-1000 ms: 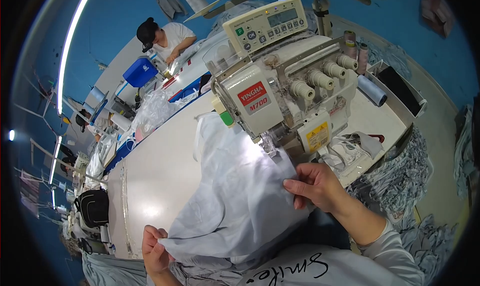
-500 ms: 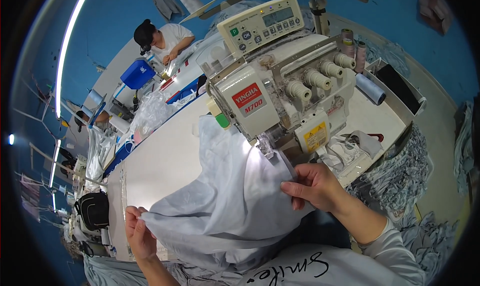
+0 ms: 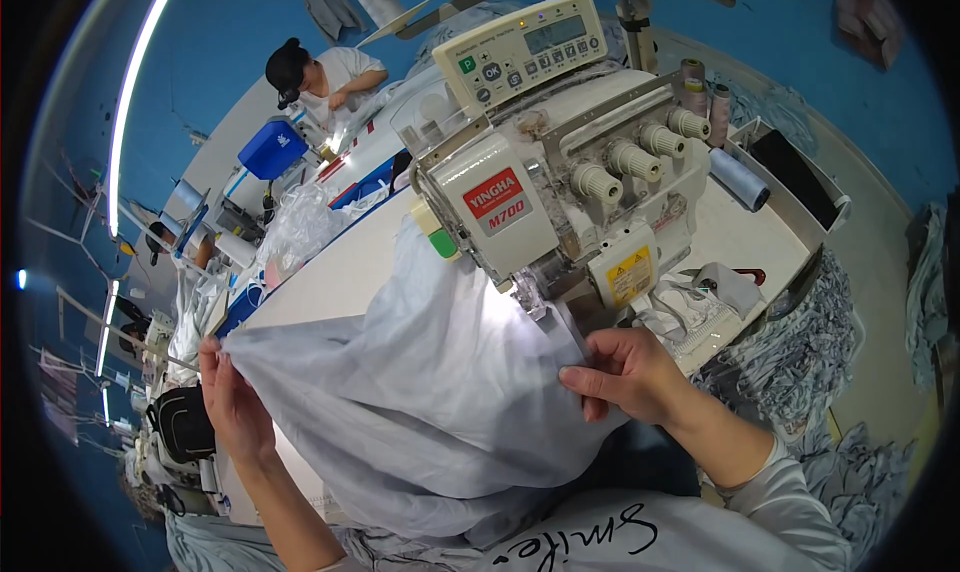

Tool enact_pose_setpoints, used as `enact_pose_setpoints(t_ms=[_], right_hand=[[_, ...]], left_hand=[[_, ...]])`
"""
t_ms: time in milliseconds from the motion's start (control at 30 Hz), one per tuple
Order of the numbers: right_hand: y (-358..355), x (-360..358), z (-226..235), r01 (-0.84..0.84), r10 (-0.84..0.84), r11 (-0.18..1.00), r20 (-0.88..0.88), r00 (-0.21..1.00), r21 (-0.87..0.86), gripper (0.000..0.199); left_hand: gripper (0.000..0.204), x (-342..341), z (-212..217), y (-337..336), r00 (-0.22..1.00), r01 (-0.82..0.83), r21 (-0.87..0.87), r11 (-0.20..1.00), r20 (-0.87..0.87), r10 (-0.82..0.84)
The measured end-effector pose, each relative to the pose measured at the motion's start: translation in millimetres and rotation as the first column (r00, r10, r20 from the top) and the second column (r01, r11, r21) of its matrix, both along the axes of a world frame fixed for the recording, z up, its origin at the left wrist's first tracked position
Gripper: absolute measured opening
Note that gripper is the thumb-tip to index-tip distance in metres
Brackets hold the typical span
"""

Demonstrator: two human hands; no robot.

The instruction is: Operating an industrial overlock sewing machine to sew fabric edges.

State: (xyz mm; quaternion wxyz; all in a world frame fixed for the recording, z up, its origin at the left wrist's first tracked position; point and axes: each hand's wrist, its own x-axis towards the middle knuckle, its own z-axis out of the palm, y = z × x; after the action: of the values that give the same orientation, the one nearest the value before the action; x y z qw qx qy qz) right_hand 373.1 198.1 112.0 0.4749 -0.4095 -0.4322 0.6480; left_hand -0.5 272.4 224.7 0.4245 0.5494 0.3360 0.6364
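A light grey piece of fabric (image 3: 420, 402) spreads across the sewing table, its far part under the lit needle area of a white overlock sewing machine (image 3: 570, 192). My left hand (image 3: 235, 402) pinches a corner of the cloth and holds it out to the far left, so folds run from there toward the machine. Close to the presser foot, my right hand (image 3: 630, 372) grips the fabric's right edge between thumb and fingers. The edge runs from that grip up to the presser foot (image 3: 540, 307).
Right of the machine are thread cones (image 3: 738, 177), a tray (image 3: 800, 172), cloth scraps (image 3: 690, 307) and red-handled scissors (image 3: 750, 277). Grey fabric heaps (image 3: 790, 342) lie below the table's right edge. A black bag (image 3: 185, 422) stands at left. A person (image 3: 330, 82) works farther back.
My left hand has moved up and to the left, drawing the cloth corner outward and spreading the fabric wider. My right hand stays almost in place at the edge.
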Motion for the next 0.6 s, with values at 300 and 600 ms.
enact_pose_setpoints(t_ms=[300, 600], right_hand=[[0, 1, 1, -0.010, 0.010, 1.000, 0.007, 1.000, -0.009, 0.023], [1, 1, 1, 0.003, -0.003, 1.000, 0.002, 1.000, -0.026, 0.020]], left_hand=[[0.021, -7, 26, 53, 0.999, -0.035, 0.094, 0.995, 0.013, 0.034], [0.018, -17, 70, 87, 0.997, -0.072, 0.206, 0.976, -0.021, 0.078]])
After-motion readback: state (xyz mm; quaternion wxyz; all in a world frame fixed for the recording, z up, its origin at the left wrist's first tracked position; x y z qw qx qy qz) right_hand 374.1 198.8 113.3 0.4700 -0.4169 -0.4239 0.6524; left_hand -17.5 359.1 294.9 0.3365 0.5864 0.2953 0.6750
